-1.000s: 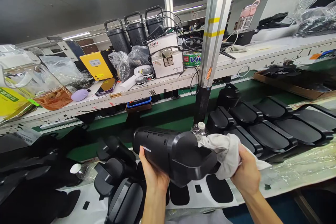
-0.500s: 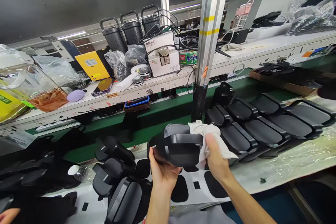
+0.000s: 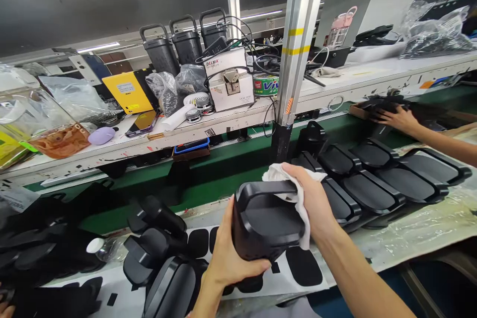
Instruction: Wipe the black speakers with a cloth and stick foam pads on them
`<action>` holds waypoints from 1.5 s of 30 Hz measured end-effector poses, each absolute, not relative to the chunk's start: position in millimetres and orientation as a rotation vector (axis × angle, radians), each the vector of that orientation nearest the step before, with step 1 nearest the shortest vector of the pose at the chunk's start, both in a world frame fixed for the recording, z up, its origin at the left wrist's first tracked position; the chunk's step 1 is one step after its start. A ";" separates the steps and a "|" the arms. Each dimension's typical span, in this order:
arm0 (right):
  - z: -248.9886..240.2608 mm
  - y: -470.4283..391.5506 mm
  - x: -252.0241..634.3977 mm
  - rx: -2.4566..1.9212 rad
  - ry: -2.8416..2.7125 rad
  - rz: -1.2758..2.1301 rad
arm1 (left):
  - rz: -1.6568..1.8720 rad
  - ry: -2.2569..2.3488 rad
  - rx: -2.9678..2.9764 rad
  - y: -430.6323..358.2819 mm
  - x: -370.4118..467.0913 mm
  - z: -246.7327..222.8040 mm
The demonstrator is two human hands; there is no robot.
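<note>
A black handled container [image 3: 270, 218] is tilted in front of me, its top and handle facing me. My left hand [image 3: 233, 253] grips it from the left and underneath, thumb along the lower side. A white cloth [image 3: 303, 208] is in my right hand [image 3: 311, 198], which presses it against the container's right side and the end of the handle. Part of the cloth is hidden behind my fingers.
Similar black containers [image 3: 372, 191] stand in rows at the right, others [image 3: 173, 288] at the left. A metal post [image 3: 294, 49] rises behind my hands beside a cluttered shelf [image 3: 231, 114]. Another person's hand [image 3: 400, 119] touches dark parts in a box at the right.
The container has turned so its top faces me more, and my left hand's grip has shifted. The cloth has moved to its right side. Another person's hand has appeared at the right.
</note>
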State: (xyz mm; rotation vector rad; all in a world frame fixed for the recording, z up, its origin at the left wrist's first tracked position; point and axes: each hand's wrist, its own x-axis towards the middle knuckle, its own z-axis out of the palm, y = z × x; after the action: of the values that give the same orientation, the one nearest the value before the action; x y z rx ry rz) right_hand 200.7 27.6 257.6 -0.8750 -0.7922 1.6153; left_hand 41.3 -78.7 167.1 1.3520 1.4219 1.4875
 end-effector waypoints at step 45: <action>266.6 22.7 210.3 -0.724 -1.259 1.064 | 1.514 1.999 2.468 -90.1 58.3 192.8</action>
State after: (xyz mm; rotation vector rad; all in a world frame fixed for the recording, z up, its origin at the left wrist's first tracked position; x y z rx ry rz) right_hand 210.3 22.7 266.6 -0.7245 -1.2585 1.0639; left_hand 58.3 -90.1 192.8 2.4682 1.9989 1.5142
